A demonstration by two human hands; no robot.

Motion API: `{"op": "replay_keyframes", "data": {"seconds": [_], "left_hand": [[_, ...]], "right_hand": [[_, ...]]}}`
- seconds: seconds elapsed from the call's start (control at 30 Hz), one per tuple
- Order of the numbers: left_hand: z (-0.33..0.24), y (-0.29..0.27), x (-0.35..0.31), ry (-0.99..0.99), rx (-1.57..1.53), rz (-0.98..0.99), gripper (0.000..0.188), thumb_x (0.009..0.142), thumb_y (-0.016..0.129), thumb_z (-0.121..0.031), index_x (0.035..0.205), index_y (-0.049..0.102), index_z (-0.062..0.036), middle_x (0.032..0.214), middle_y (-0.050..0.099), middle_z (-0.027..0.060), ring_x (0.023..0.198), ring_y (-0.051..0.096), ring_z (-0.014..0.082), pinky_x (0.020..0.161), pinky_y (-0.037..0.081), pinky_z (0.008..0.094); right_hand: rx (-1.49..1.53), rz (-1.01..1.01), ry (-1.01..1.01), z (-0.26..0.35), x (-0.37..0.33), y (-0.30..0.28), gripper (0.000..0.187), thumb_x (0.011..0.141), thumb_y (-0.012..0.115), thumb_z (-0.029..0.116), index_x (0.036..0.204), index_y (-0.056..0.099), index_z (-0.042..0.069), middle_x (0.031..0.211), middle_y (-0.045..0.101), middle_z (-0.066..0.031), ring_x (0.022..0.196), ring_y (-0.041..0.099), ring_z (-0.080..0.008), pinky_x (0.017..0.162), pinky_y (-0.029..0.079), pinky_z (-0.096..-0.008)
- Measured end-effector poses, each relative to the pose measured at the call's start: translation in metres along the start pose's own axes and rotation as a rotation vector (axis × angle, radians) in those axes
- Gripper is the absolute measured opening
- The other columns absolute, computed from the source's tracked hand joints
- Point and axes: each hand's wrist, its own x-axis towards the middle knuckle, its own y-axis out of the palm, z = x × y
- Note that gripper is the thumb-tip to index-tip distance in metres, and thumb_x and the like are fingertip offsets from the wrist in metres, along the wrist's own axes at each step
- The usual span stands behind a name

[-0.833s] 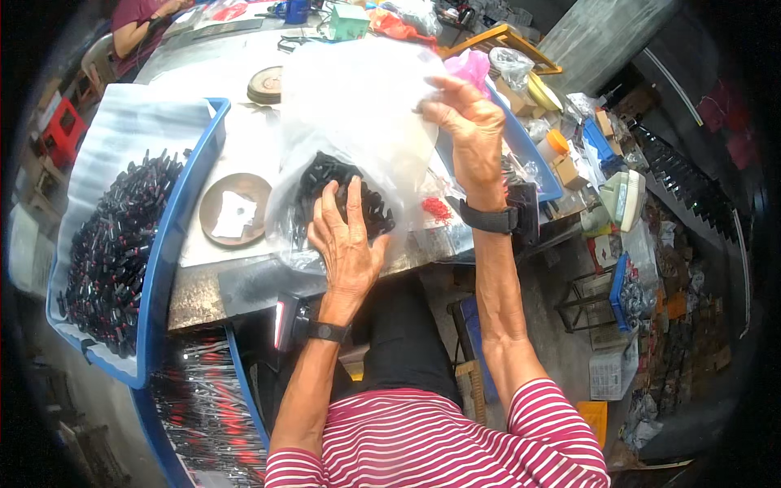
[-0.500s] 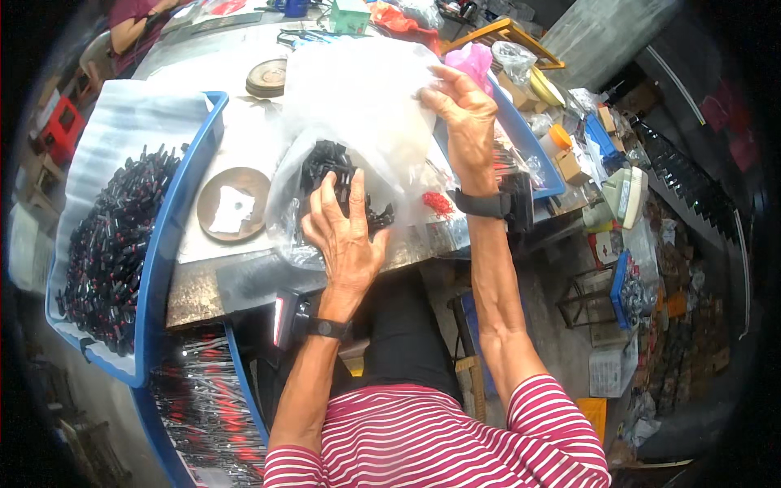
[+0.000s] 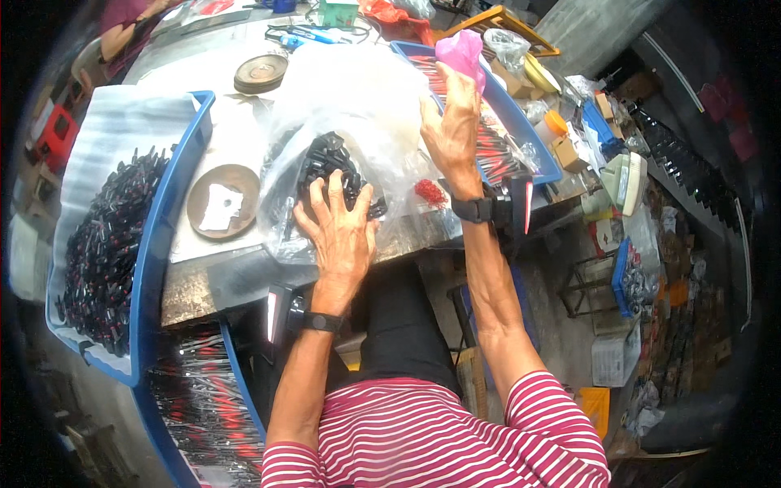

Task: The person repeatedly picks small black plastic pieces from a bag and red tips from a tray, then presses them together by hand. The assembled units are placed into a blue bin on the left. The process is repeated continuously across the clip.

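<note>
On the worktable lies a clear plastic bag (image 3: 350, 93) with a heap of small black plastic parts (image 3: 327, 156) near its mouth. Fingers spread, my left hand (image 3: 340, 232) rests over the near side of that heap and touches it. My right hand (image 3: 457, 134) is at the bag's right side, its fingers stretched out and pointing away from me; nothing shows in its grasp. Whether it touches the plastic, I cannot tell. Beside the bag, below that hand, sits a little pile of tiny red pieces (image 3: 429, 193).
A blue crate (image 3: 175, 191) of black parts stands at the left, above another crate of red-and-metal rods (image 3: 203, 390). A round dish (image 3: 195, 207) holds white paper. Stacked discs (image 3: 260, 73) lie farther back. On the right, a blue tray (image 3: 533, 146) holds red rods.
My right hand has let go of the bag's raised edge and its fingers have straightened. The plastic has sunk, uncovering more of the right tray. My left hand stays on the black parts.
</note>
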Motion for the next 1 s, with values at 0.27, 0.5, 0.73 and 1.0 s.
{"op": "replay_keyframes", "data": {"seconds": [0.27,0.5,0.73,1.0], "left_hand": [[-0.001,0.003,0.0,0.029,0.047,0.001,0.044,0.071,0.071,-0.014,0.113,0.058,-0.0123,0.133,0.037,0.0159,0.128,0.025,0.0375,0.099,0.018,0.0628],[-0.001,0.0,0.001,0.054,0.045,-0.003,0.041,0.071,0.071,-0.016,0.11,0.059,-0.0122,0.132,0.038,0.0156,0.129,0.024,0.0372,0.1,0.015,0.0624],[-0.004,0.004,0.009,0.184,0.109,-0.017,0.04,0.07,0.069,-0.014,0.108,0.059,-0.0103,0.13,0.041,0.0153,0.127,0.027,0.0367,0.102,0.015,0.0603],[0.0,0.02,0.02,0.3,0.147,0.065,0.041,0.074,0.061,-0.013,0.115,0.057,-0.0085,0.12,0.052,0.0136,0.122,0.038,0.0346,0.102,0.019,0.0573]], "right_hand": [[0.271,0.257,-0.155,0.057,-0.045,-0.069,0.027,0.075,0.06,-0.005,0.101,0.058,-0.001,0.091,0.058,-0.0185,0.082,0.059,-0.0329,0.072,0.047,-0.0369],[0.294,0.539,0.089,0.061,-0.118,-0.086,0.021,0.079,0.058,-0.002,0.1,0.057,-0.004,0.083,0.06,-0.0212,0.076,0.061,-0.0378,0.066,0.049,-0.0395],[0.342,0.457,0.379,0.046,-0.155,-0.043,0.039,0.084,0.054,0.002,0.118,0.044,-0.013,0.101,0.055,-0.033,0.092,0.054,-0.0473,0.079,0.046,-0.0454],[0.316,0.42,0.434,0.034,-0.155,-0.004,0.042,0.084,0.047,0.002,0.122,0.04,-0.014,0.109,0.049,-0.0355,0.102,0.048,-0.0483,0.089,0.041,-0.0463]]}}
